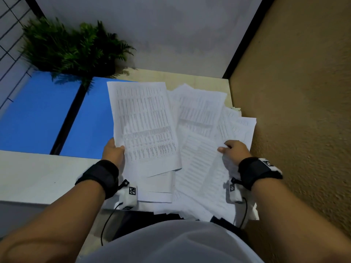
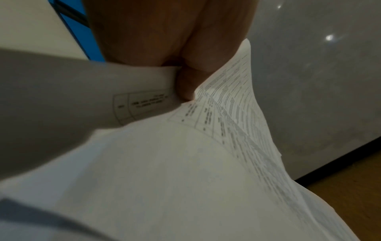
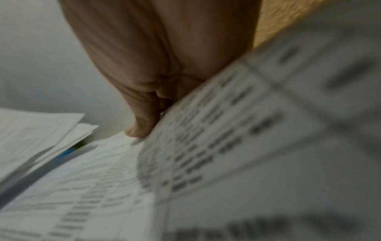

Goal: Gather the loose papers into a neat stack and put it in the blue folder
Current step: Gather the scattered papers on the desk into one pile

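Several white printed papers (image 1: 199, 114) lie fanned out over the right half of the desk. My left hand (image 1: 114, 150) grips a bunch of sheets (image 1: 144, 120) by the left edge, thumb on top; the left wrist view shows my left hand (image 2: 185, 78) with paper (image 2: 164, 163) curving over the fingers. My right hand (image 1: 232, 149) pinches the edge of other sheets (image 1: 207, 168) at the right; my right hand (image 3: 148, 114) presses a bent sheet (image 3: 226, 130) in its wrist view. The open blue folder (image 1: 38, 111) lies flat at the left, partly under the papers.
A green fern-like plant (image 1: 72, 48) stands at the back left, overhanging the folder. A tan textured wall (image 1: 303, 111) runs close along the right side. The pale desk top (image 1: 38, 177) shows in front of the folder, and a grey wall (image 1: 161, 31) stands behind.
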A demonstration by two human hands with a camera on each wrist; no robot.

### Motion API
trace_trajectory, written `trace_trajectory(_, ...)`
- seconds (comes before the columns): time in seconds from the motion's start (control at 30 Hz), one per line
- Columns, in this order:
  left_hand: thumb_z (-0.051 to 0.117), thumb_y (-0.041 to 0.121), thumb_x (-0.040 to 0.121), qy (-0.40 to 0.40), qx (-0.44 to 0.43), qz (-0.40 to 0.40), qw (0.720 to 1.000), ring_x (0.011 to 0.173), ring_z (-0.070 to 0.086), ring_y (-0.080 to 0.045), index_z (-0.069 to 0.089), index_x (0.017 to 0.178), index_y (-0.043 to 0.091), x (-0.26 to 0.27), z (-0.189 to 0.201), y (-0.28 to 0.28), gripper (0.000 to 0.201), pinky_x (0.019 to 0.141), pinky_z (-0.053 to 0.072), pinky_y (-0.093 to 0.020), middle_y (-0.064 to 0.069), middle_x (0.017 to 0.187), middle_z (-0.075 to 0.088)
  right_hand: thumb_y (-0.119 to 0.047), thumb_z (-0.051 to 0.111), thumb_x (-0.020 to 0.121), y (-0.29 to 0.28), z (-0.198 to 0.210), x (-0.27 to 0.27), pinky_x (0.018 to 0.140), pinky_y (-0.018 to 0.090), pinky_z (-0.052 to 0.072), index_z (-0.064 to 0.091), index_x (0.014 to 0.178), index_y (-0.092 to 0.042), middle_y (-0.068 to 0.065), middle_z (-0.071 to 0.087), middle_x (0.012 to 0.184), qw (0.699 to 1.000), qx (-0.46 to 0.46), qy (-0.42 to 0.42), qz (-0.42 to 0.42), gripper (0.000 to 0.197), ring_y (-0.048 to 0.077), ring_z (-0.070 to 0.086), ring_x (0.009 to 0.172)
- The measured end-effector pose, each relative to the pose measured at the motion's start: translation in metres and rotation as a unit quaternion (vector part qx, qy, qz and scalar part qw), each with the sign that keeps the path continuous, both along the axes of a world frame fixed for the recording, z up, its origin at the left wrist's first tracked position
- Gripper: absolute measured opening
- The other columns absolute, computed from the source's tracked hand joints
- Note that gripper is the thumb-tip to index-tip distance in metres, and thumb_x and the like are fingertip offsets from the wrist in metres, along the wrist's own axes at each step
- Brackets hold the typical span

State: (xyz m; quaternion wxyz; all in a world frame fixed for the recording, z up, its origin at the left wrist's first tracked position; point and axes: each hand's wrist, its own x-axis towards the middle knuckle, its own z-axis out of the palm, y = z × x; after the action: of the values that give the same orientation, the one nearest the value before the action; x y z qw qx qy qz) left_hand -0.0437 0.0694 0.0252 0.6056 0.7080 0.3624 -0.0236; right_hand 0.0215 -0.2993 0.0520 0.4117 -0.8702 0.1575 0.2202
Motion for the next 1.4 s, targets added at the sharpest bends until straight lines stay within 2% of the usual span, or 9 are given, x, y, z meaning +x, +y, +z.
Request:
trace_trajectory(0.13, 0.045, 0.001, 0.093, -0.007, -0.045, 0.009, 0.999, 0.094, 0.063, -0.026, 0.057, 0.120, 0.015, 0.019, 0.009, 0.000, 0.033, 0.080, 0.053, -0.030, -0.009, 0.107, 0.065, 0.008, 0.051, 0.092, -0.006, 0.007, 0.001, 0.055, 0.005, 0.041, 0.058, 0.108, -0.011, 0.007, 0.057, 0.091, 0.995, -0.043, 0.059, 0.069, 0.025, 0.009, 0.055, 0.073)
trace_trajectory(0.23, 0.054, 0.020, 0.082, 0.005, -0.082, 0.003, 0.997, 0.109, 0.065, -0.036, 0.062, 0.115, 0.021, 0.035, 0.007, -0.010, 0.034, 0.096, 0.053, -0.049, -0.014, 0.118, 0.067, 0.002, 0.050, 0.091, -0.006, -0.004, -0.002, 0.088, 0.020, 0.041, 0.058, 0.128, -0.006, 0.008, 0.061, 0.112, 0.977, -0.125, 0.067, 0.157, 0.038, 0.018, 0.060, 0.100)
trace_trajectory(0.33, 0.048, 0.012, 0.099, 0.030, -0.056, -0.061, 0.996, 0.109, 0.059, -0.024, 0.055, 0.129, 0.008, 0.051, 0.014, -0.030, 0.031, 0.090, 0.047, -0.027, -0.006, 0.126, 0.059, -0.007, 0.052, 0.094, -0.002, -0.003, -0.004, 0.100, 0.029, 0.040, 0.057, 0.130, -0.006, 0.014, 0.061, 0.124, 0.960, -0.163, 0.072, 0.215, 0.036, 0.028, 0.057, 0.116)
trace_trajectory(0.67, 0.062, 0.033, 0.086, 0.238, 0.243, -0.205, 0.918, 0.132, 0.033, -0.039, 0.046, 0.136, 0.025, 0.071, -0.008, -0.073, 0.054, 0.104, 0.035, -0.042, -0.012, 0.151, 0.027, -0.013, 0.067, 0.088, 0.007, -0.008, -0.013, 0.104, 0.030, 0.041, 0.055, 0.132, -0.016, 0.007, 0.058, 0.133, 0.965, -0.114, 0.048, 0.232, 0.046, 0.023, 0.054, 0.121)
trace_trajectory(0.9, 0.070, 0.013, 0.077, 0.157, 0.158, -0.144, 0.964, 0.079, 0.055, -0.041, 0.060, 0.118, 0.006, 0.069, -0.019, -0.072, 0.042, 0.078, 0.054, -0.035, -0.020, 0.132, 0.041, -0.003, 0.062, 0.088, 0.007, -0.005, -0.014, 0.092, 0.018, 0.038, 0.060, 0.128, -0.016, 0.007, 0.061, 0.130, 0.963, -0.109, 0.025, 0.245, 0.042, 0.016, 0.056, 0.115)
trace_trajectory(0.97, 0.067, 0.009, 0.074, 0.139, 0.139, -0.148, 0.969, 0.057, 0.037, -0.034, 0.055, 0.088, 0.001, 0.067, -0.020, -0.076, 0.020, 0.055, 0.041, -0.030, -0.019, 0.096, 0.049, 0.002, 0.058, 0.087, 0.009, -0.006, -0.018, 0.086, 0.014, 0.042, 0.065, 0.121, -0.017, 0.004, 0.066, 0.122, 0.961, -0.102, 0.015, 0.256, 0.039, 0.010, 0.058, 0.105)
trace_trajectory(1.0, 0.066, 0.007, 0.074, 0.132, 0.130, -0.150, 0.971, 0.057, 0.027, -0.025, 0.042, 0.072, 0.008, 0.066, -0.021, -0.078, 0.024, 0.062, 0.021, -0.026, -0.012, 0.077, 0.039, 0.004, 0.055, 0.086, 0.009, -0.008, -0.020, 0.085, 0.014, 0.045, 0.067, 0.117, -0.017, 0.003, 0.069, 0.117, 0.961, -0.100, 0.005, 0.259, 0.039, 0.011, 0.061, 0.102)
trace_trajectory(1.2, 0.063, -0.004, 0.085, 0.048, 0.084, -0.071, 0.993, 0.061, 0.032, -0.018, 0.038, 0.085, 0.013, 0.058, -0.018, -0.072, 0.030, 0.051, 0.029, -0.022, -0.005, 0.077, 0.036, -0.003, 0.056, 0.082, 0.009, 0.002, -0.019, 0.066, 0.017, 0.043, 0.063, 0.091, -0.013, -0.007, 0.059, 0.077, 0.953, -0.177, 0.001, 0.247, 0.015, 0.008, 0.060, 0.076)
trace_trajectory(1.4, 0.064, -0.004, 0.082, 0.037, 0.091, -0.038, 0.994, 0.077, 0.060, -0.030, 0.051, 0.085, 0.015, 0.044, -0.027, -0.036, 0.023, 0.073, 0.054, -0.041, -0.016, 0.088, 0.059, -0.010, 0.051, 0.087, -0.018, 0.067, -0.004, 0.075, 0.032, 0.047, 0.065, 0.093, -0.015, 0.010, 0.070, 0.104, 0.926, -0.321, -0.062, 0.189, 0.016, 0.028, 0.058, 0.084)
